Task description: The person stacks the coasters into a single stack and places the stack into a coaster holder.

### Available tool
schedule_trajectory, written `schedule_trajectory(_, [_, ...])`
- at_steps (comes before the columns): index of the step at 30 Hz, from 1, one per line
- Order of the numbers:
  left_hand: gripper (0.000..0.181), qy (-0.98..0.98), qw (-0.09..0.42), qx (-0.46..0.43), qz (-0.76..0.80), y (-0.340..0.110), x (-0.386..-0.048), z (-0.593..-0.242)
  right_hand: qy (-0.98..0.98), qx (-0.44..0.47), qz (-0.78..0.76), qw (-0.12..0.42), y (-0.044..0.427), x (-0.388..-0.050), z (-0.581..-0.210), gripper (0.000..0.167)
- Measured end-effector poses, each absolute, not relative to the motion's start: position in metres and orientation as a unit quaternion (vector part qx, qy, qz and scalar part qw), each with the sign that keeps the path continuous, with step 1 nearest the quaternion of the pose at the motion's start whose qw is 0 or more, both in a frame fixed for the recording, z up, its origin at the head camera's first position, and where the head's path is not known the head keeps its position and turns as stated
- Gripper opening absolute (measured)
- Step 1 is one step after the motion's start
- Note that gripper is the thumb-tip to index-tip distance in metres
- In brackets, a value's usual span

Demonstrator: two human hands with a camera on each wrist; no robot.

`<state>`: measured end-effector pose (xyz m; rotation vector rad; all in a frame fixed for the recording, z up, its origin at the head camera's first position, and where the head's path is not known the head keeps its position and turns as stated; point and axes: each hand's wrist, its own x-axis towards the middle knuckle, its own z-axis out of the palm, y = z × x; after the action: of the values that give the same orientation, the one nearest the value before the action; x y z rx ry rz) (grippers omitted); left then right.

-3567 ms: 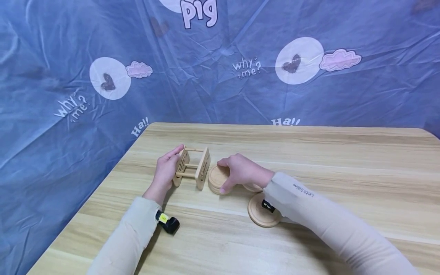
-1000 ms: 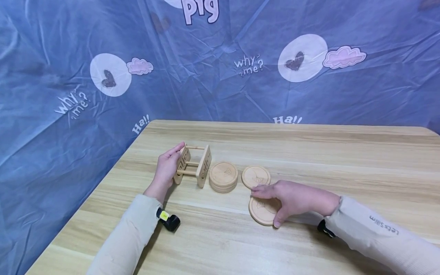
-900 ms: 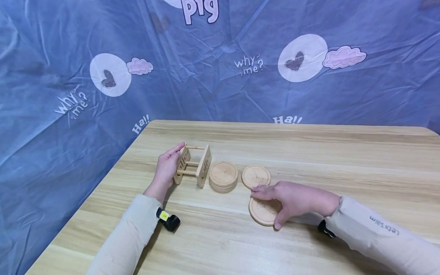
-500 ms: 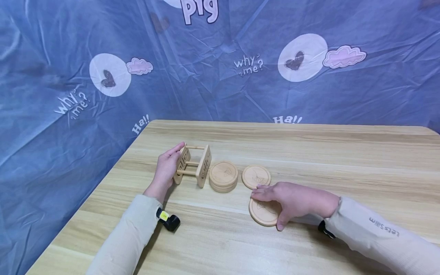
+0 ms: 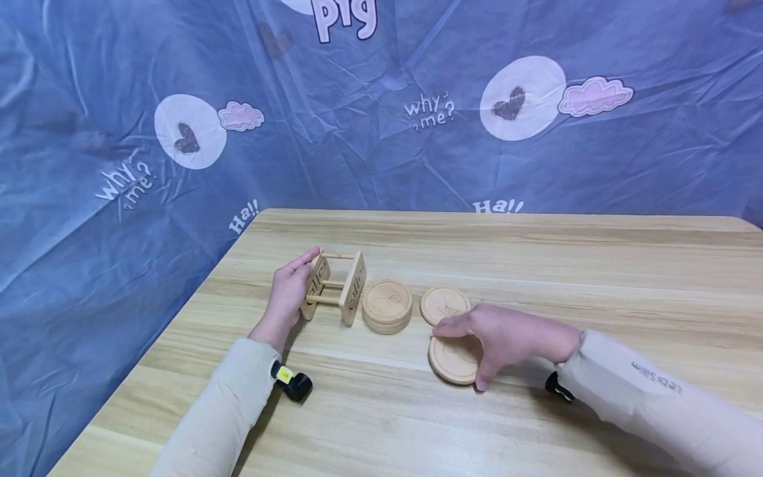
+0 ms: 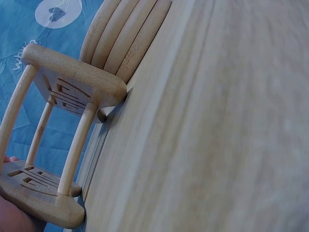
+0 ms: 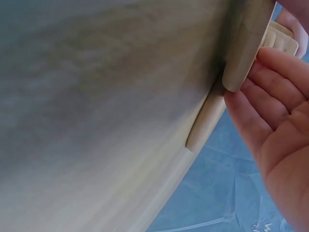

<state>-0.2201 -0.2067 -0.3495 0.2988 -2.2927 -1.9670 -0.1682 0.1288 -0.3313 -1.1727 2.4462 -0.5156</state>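
Note:
In the head view my left hand [image 5: 288, 291] holds the left side panel of a wooden coaster rack [image 5: 354, 289], whose two fretwork panels are joined by dowels. No coasters sit inside the rack. Right beside it stands a stack of round wooden coasters [image 5: 387, 303]. My right hand [image 5: 511, 336] pinches the edges of a single coaster [image 5: 451, 364], thumb at the near edge and fingers at the far one. In the right wrist view this coaster [image 7: 248, 46] looks slightly raised from the table. Another coaster with a leaf engraving [image 5: 444, 303] lies flat just behind it, partly hidden by the fingers.
Everything is on a light wood-grain table [image 5: 536, 258]. A blue printed cloth [image 5: 357, 146] hangs behind it and along the left side. Small black wrist cameras are strapped to both sleeves, the left camera [image 5: 296, 386] close to the tabletop.
My right hand has left the stack and moved right to the near coaster. Over the last half second hand and coaster have shifted slightly away from me. The left hand and rack have stayed put.

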Motion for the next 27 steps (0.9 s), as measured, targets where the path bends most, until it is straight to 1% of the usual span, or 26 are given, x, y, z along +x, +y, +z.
schedule_trajectory(8, [0.037, -0.753, 0.053, 0.098, -0.649, -0.208, -0.221, -0.351, 0.869, -0.417, -0.186, 0.191, 0.124, -0.176, -0.322, 0.090])
schedule_trajectory(15, [0.037, -0.750, 0.053, 0.091, -0.653, -0.208, -0.221, -0.352, 0.863, -0.434, -0.191, 0.171, 0.122, -0.180, -0.316, 0.088])
schedule_trajectory(22, [0.037, -0.756, 0.054, 0.092, -0.645, -0.208, -0.222, -0.352, 0.868, -0.435, -0.177, 0.163, 0.122, -0.184, -0.311, 0.084])
schedule_trajectory(27, [0.037, -0.760, 0.052, 0.091, -0.642, -0.209, -0.222, -0.351, 0.871, -0.434, -0.177, 0.145, 0.121, -0.188, -0.307, 0.082])
